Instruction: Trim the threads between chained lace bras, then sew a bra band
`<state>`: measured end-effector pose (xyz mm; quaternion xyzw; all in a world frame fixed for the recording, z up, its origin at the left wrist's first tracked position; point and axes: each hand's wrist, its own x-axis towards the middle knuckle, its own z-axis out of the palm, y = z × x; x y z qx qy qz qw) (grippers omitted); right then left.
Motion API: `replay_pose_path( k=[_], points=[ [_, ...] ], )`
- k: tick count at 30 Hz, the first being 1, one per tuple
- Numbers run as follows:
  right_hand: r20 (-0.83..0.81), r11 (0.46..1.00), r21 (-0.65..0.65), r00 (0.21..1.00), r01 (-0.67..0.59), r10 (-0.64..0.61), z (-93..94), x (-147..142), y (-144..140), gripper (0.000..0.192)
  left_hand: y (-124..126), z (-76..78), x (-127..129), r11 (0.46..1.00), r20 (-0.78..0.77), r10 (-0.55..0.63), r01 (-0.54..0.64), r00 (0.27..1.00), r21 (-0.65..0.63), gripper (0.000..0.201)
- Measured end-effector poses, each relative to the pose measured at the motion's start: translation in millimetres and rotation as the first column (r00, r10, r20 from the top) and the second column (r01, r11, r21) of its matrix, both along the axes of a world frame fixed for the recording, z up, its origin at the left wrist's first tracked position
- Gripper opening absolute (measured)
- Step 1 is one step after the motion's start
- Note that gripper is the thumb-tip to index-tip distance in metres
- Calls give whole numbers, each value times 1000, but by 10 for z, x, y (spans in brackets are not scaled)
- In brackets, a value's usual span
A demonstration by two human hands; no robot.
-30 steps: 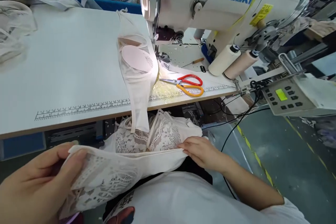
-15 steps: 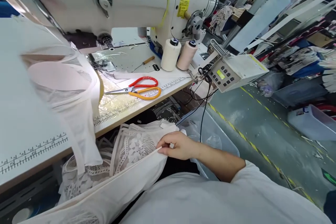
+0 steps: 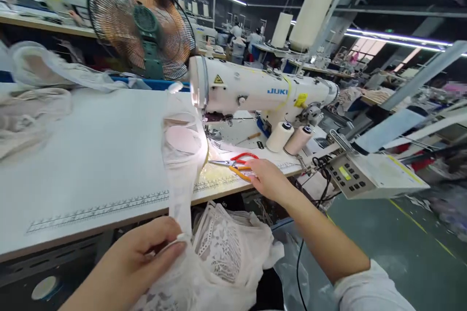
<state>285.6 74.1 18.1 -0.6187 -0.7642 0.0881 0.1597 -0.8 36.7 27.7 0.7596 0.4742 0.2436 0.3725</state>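
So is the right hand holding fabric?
No, the right hand lies on the scissors on the table; only the left hand grips the fabric.

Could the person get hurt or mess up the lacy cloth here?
Maybe, in two ways. The right hand lies on the scissors at the table edge; their points aim toward the white garment draped over the table, so a careless lift might snag it or nick a finger. The left hand grips the lace fabric that hangs down from that strip, so a hard tug might drag the garment off the table.
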Motion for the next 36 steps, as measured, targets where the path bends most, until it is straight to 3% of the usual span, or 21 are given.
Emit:
replay_pose_path(
  k=[3, 5, 10, 12, 13, 15, 17, 18, 23, 31, 34, 36],
  points=[
    [30, 999, -49, 1000, 2, -1, -10, 21, 293, 13, 34, 104, 136, 994, -20, -104, 103, 994, -36, 26],
    [29, 997, -79, 1000, 14, -12, -40, 59, 342, 9, 41, 104, 154, 993, -41, -113, 112, 993, -23, 24],
    [-92, 991, -123, 994, 54, -65, -80, 14, -14, 13, -28, 33, 167, 987, -106, -149, 154, 983, 45, 25],
    [-234, 989, -146, 971, 20, -54, -108, -133, -252, 14, -43, 19, 220, 980, -144, -182, 192, 973, 58, 27],
    [-338, 990, -141, 940, -6, -43, -121, -228, -360, 19, -42, 16, 254, 976, -164, -196, 209, 967, 66, 27],
    [-715, 976, -133, 699, -174, 27, -128, -421, -525, 26, -26, 13, 330, 966, -202, -226, 246, 953, 84, 28],
    [-848, 959, -117, 528, -259, 39, -101, -572, -609, 23, -5, 14, 396, 958, -236, -250, 275, 939, 80, 30],
    [-866, 954, -116, 499, -275, 38, -77, -623, -624, 19, 4, 17, 420, 957, -247, -256, 281, 935, 70, 31],
    [-841, 964, -135, 541, -227, 10, 25, -705, -584, 11, 17, 47, 457, 969, -190, -247, 238, 950, -70, 29],
    [-789, 986, -45, 610, -162, 64, -44, -788, -560, 13, 26, 4, 417, 940, 57, -160, 170, 985, -296, 26],
    [-793, 955, -104, 603, -276, 88, -92, -698, -543, 31, 49, -34, 402, 912, 139, -136, 179, 981, -370, 24],
    [-790, 890, -147, 593, -431, 156, -149, -585, -544, 51, 76, -48, 390, 881, 186, -126, 196, 975, -430, 23]
  ],
)
